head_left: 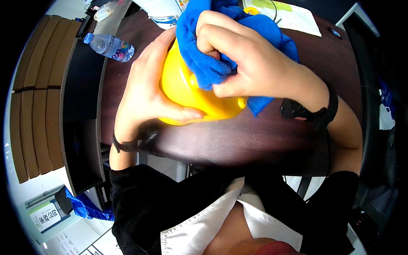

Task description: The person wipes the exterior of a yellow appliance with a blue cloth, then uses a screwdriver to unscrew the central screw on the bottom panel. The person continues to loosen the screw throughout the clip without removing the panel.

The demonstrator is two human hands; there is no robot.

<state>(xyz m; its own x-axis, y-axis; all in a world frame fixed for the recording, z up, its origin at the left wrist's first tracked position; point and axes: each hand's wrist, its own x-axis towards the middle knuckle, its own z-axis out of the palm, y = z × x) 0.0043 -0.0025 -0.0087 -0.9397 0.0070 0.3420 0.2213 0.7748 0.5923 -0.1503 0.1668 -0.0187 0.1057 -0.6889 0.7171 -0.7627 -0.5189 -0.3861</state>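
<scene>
My left hand [146, 87] clasps the left side of a glossy yellow rounded plastic object [182, 95], its thumb lying along the near edge. A small knob sticks out on the object's right; its exact kind I cannot tell. Bunched in my closed right hand [244, 55] is a blue towelling cloth [197, 46], pressed against the upper part of the yellow object. One end of the cloth trails beyond my wrist, and another corner hangs below it. The cloth and my right hand hide much of the object's far side.
The dark brown desk [204, 142] lies beneath my hands. A clear water bottle [111, 46] lies at its left, and a white bucket [161, 12] stands at the far edge. A white sheet [297, 19] is at the back right. Brown cardboard boxes [40, 95] stand farther left.
</scene>
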